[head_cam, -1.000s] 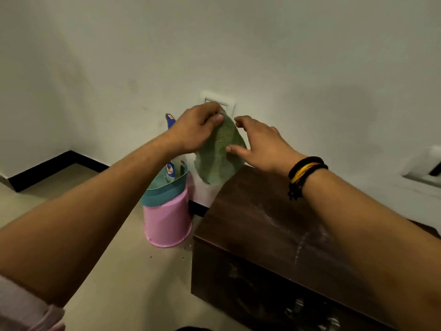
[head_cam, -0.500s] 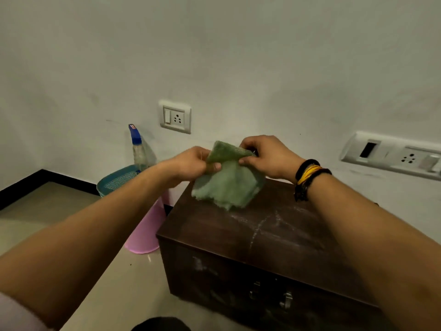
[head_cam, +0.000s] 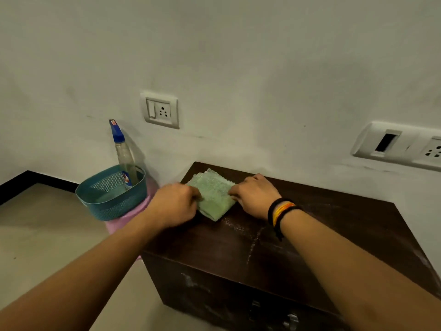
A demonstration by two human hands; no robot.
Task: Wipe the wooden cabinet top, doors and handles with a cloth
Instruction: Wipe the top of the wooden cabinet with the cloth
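Green cloth (head_cam: 213, 193) lies on the dusty cabinet top (head_cam: 334, 225), both hands' grips pinching its edges, fingertips hidden.

Support: I saw a dark wooden cabinet (head_cam: 298, 237) standing on the floor (head_cam: 47, 247), its back against the wall.
Top surface: it showed pale dusty streaks (head_cam: 253, 242) near the middle.
On the top: a folded green cloth (head_cam: 213, 194) lay flat at the far left corner; I saw the left hand (head_cam: 174, 204) and right hand (head_cam: 255, 194) resting on its two sides, fingers curled at its edges.
On the floor: a pink bucket (head_cam: 124, 223) stood just beside the cabinet's left end.
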